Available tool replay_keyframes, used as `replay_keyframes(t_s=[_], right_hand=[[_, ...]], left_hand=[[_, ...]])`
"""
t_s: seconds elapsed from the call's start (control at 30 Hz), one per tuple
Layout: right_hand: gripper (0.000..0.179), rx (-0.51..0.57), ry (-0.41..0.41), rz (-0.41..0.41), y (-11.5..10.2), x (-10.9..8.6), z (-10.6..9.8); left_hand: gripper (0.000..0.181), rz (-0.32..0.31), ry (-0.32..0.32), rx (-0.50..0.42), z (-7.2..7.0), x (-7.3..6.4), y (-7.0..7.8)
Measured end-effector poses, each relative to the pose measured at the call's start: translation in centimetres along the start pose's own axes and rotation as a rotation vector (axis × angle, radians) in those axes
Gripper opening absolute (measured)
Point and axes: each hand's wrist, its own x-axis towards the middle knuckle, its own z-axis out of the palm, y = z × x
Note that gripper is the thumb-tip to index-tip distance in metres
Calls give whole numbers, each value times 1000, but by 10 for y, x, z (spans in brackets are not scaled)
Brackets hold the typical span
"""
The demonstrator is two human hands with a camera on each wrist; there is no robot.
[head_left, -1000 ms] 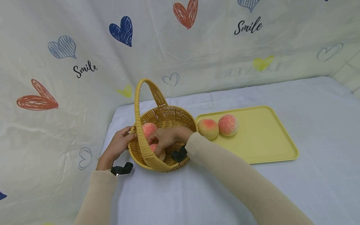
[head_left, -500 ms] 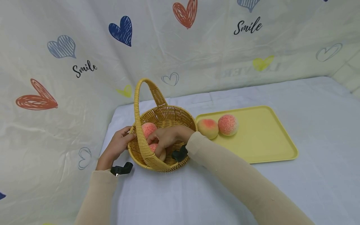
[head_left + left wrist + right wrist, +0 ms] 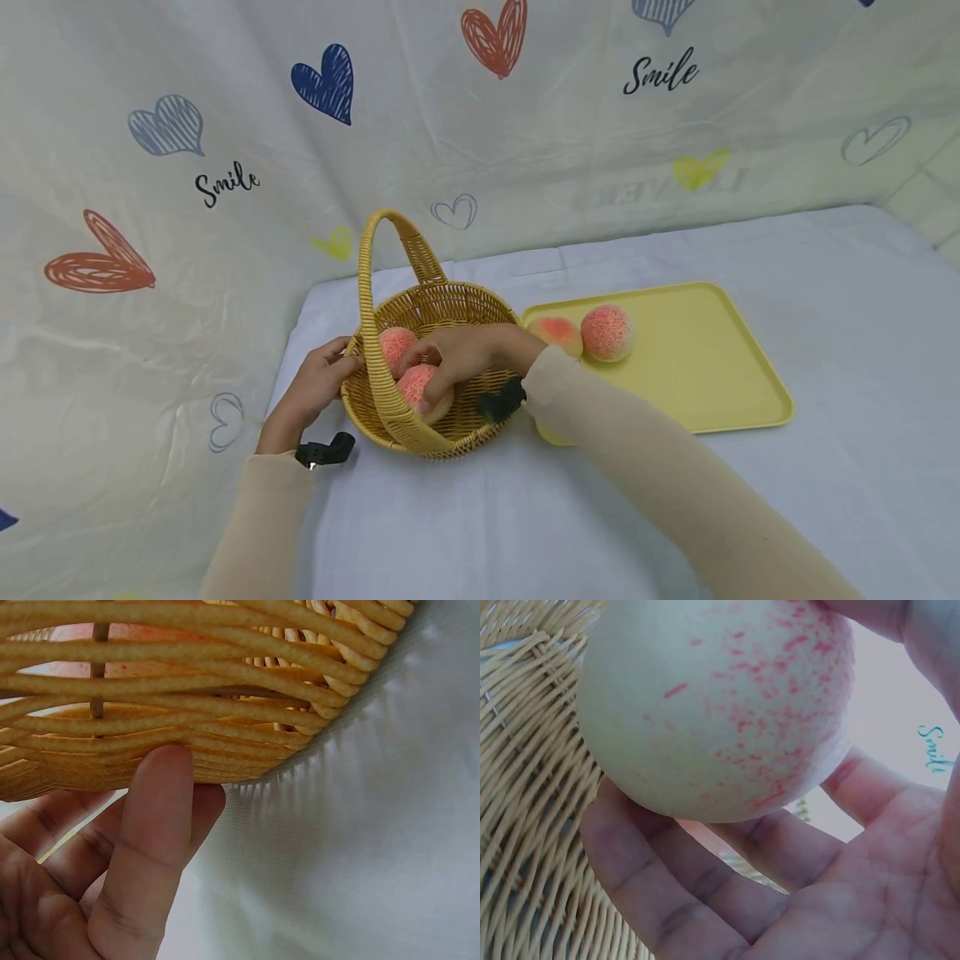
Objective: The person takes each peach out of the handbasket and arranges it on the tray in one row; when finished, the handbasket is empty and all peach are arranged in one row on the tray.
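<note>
A woven wicker basket (image 3: 468,307) with a tall arched handle stands on the table. My left hand (image 3: 321,385) pinches its left rim; in the left wrist view the thumb (image 3: 157,817) presses against the weave. Inside the basket, my right hand (image 3: 463,354) grips a pink-speckled peach (image 3: 417,385). The right wrist view has this peach (image 3: 712,712) close up, pale with red flecks, fingers curled around it. A second speckled peach (image 3: 395,343) sits behind it at the basket's left side, partly covered by the handle.
To the basket's right lies a yellow tray (image 3: 693,358). On its left end, a smooth peach (image 3: 558,332) with a red blush and a speckled peach (image 3: 608,333) sit side by side. My right sleeve (image 3: 615,417) crosses the tray's near-left corner. A heart-printed curtain (image 3: 540,125) hangs behind.
My right hand has risen and shifted slightly right, bringing the gripped peach up inside the basket so more of it shows. The left hand and basket have stayed put.
</note>
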Motion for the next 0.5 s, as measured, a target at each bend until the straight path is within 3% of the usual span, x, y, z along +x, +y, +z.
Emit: replay_keyframes(t_s=[0.5], right_hand=[[54,179,151,49,12,-45,-18]], left_hand=[[47,12,-5,24,-2,0,0]])
